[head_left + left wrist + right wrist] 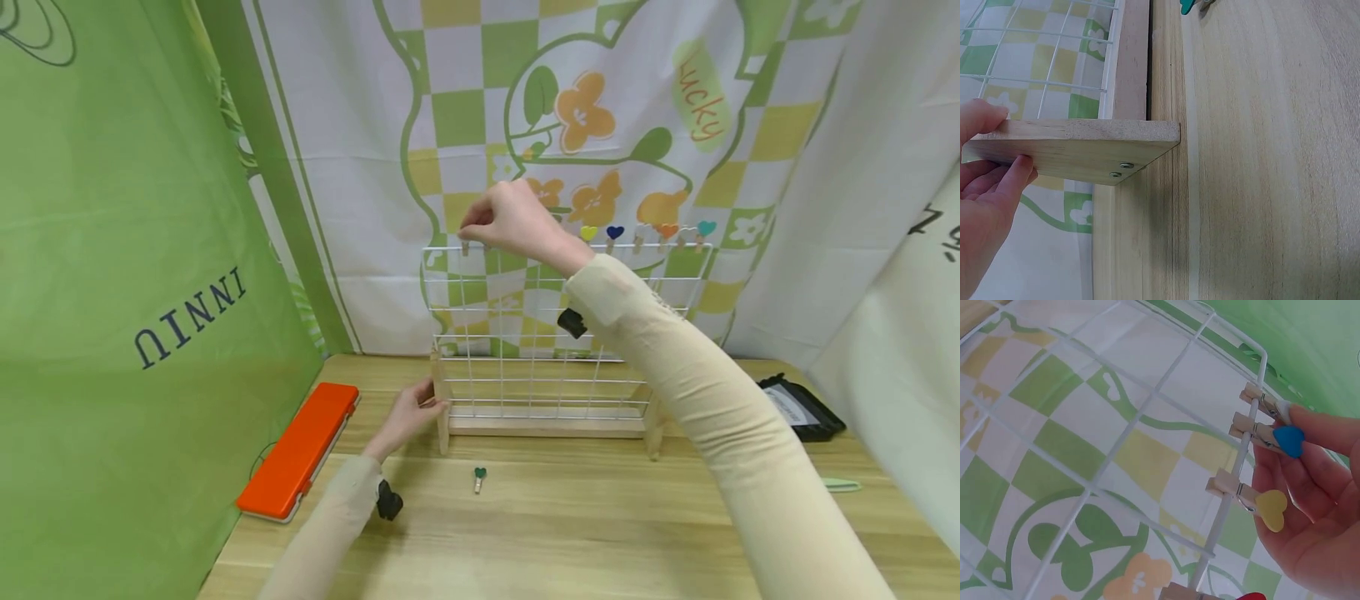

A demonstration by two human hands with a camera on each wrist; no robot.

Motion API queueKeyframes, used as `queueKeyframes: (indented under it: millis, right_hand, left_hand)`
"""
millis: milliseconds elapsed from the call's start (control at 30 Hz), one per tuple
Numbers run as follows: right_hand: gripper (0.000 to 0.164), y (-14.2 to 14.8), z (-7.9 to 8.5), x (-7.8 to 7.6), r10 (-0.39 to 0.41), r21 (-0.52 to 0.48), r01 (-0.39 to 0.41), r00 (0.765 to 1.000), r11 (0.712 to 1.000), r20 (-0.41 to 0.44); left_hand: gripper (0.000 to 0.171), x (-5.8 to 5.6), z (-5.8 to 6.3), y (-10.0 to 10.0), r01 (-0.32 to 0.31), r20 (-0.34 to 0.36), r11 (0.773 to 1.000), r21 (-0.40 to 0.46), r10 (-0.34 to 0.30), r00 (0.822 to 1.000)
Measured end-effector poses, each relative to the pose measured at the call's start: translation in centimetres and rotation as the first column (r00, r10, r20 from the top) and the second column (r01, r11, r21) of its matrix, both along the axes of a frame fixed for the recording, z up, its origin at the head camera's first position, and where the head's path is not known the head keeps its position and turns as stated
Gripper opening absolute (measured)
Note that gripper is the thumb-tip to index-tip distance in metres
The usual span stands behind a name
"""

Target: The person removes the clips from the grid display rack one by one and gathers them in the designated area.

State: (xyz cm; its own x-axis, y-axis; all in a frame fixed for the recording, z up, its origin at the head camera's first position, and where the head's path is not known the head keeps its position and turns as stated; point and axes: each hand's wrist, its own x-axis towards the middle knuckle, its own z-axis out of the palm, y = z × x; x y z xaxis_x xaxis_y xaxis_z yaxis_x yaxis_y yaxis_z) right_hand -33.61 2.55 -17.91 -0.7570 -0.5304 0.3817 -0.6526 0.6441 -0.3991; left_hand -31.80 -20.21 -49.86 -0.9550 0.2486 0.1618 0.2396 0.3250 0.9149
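Note:
A white wire grid (532, 335) stands upright in a wooden base (547, 427). At the left end of its top wire, my right hand (517, 221) pinches a small wooden clothespin (1266, 403) with a whitish top. Close by on the wire sit clothespins with a blue heart (1288, 441) and a yellow heart (1271, 510). My left hand (408, 417) holds the base's left wooden upright (1072, 147), thumb on one side and fingers on the other. A clothespin with a dark green heart (480, 475) lies on the table in front.
Several more heart clothespins, among them a dark blue one (615, 233) and a teal one (707, 228), line the top wire's right part. An orange case (300, 454) lies at the left. On the right are a black tray (813, 417) and a pale green object (842, 485).

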Motion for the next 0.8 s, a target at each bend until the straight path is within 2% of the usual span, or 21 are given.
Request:
queueKeyframes:
  millis: [267, 433, 600, 800]
  right_hand:
    - [0.014, -0.3, -0.5, -0.1, -0.017, -0.036, 0.016, 0.999, 0.999, -0.039]
    - [0.015, -0.2, -0.5, -0.1, -0.017, -0.091, 0.012, 0.998, 0.996, -0.056]
    - [0.015, 0.1, 0.1, 0.5, -0.028, -0.142, 0.015, 0.996, 0.99, -0.086]
    - [0.015, 1.0, 0.3, 1.8, -0.012, -0.139, -0.005, 0.992, 0.99, -0.128]
  left_hand:
    - [0.054, 0.2, 0.1, 0.0, -0.004, -0.007, 1.0, -0.008, 0.004, 1.0]
    - [0.054, 0.2, 0.0, 0.0, 0.001, 0.002, 1.0, 0.002, -0.001, 1.0]
    - [0.053, 0.2, 0.0, 0.1, 0.006, 0.007, 1.0, 0.004, -0.006, 1.0]
    - [0.052, 0.1, 0.2, 0.0, -0.002, 0.007, 1.0, 0.007, 0.002, 1.0]
